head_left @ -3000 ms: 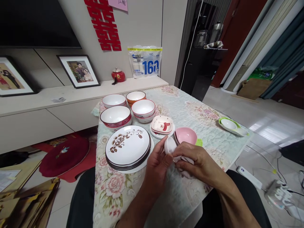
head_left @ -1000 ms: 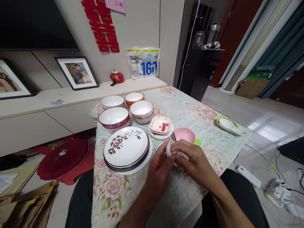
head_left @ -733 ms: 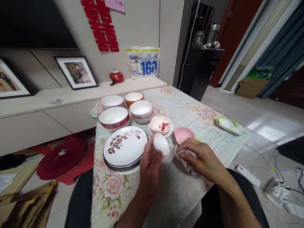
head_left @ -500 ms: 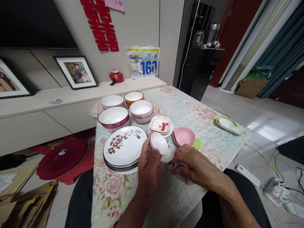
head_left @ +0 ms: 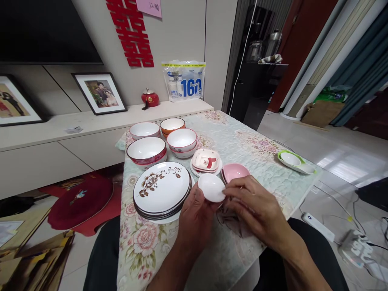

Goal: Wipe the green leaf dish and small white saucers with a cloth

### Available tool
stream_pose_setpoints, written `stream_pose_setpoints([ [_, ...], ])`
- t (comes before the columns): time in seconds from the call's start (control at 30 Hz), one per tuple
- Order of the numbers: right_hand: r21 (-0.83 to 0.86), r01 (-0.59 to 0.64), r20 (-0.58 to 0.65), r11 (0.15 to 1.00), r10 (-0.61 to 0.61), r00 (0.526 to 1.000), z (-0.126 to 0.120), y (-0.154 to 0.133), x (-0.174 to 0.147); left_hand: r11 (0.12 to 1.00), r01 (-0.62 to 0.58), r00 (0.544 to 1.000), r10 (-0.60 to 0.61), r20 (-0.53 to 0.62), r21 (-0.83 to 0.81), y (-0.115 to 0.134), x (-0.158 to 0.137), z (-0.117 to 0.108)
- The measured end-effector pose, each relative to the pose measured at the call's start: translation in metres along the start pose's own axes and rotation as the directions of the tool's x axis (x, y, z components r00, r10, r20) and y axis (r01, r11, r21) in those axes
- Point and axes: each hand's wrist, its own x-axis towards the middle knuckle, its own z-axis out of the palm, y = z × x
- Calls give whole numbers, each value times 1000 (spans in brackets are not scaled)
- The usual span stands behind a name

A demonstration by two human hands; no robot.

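My left hand (head_left: 197, 210) is closed round a small white bowl (head_left: 211, 187), its open side tilted up toward me. At the bowl's right rim are the bent fingers of my right hand (head_left: 254, 206). A crumpled greyish cloth (head_left: 232, 222) hangs under those fingers, partly hidden by them. Just behind the bowl are square dishes with a bear print (head_left: 206, 159), stacked on round white plates. A pink bowl (head_left: 235, 173) is partly covered by my right hand. To the left lies a stack of white plates (head_left: 163, 188) with brown flowers and dark rims.
Several larger bowls (head_left: 146, 148) stand in stacks at the table's back left. A green-edged dish (head_left: 292, 161) holding a white bowl lies near the right edge of the flowered tablecloth (head_left: 145, 242). Behind is a ledge with a red jar (head_left: 150, 98) and a plastic pack (head_left: 184, 81).
The small bowl in my left hand has moved right and turned its inside more upward. My right-hand fingers have come up to its rim. The second small white bowl is now hidden.
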Motion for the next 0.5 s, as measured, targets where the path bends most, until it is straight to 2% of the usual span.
stream_pose_setpoints([
  [0.07, -39, 62, 57, 997, -60, 997, 7, -3, 1, 999, 43, 999, -43, 27, -4, 0, -1, 1],
  [0.17, -140, 83, 41, 987, -77, 996, 17, -5, 1, 998, 56, 996, -57, 64, 13, -1, -2, 2],
  [0.27, -188, 74, -32, 979, -82, 996, 19, -4, 2, 997, 71, 995, -73, 69, 39, -2, -1, 2],
  [0.37, -204, 59, -128, 977, -86, 988, 12, 4, 2, 993, 95, 992, -100, 72, 67, -4, 0, -2],
  [0.5, -294, -84, -292, 952, -6, 956, -10, 43, -6, 983, 74, 996, -81, 36, 167, -4, 0, -8],
])
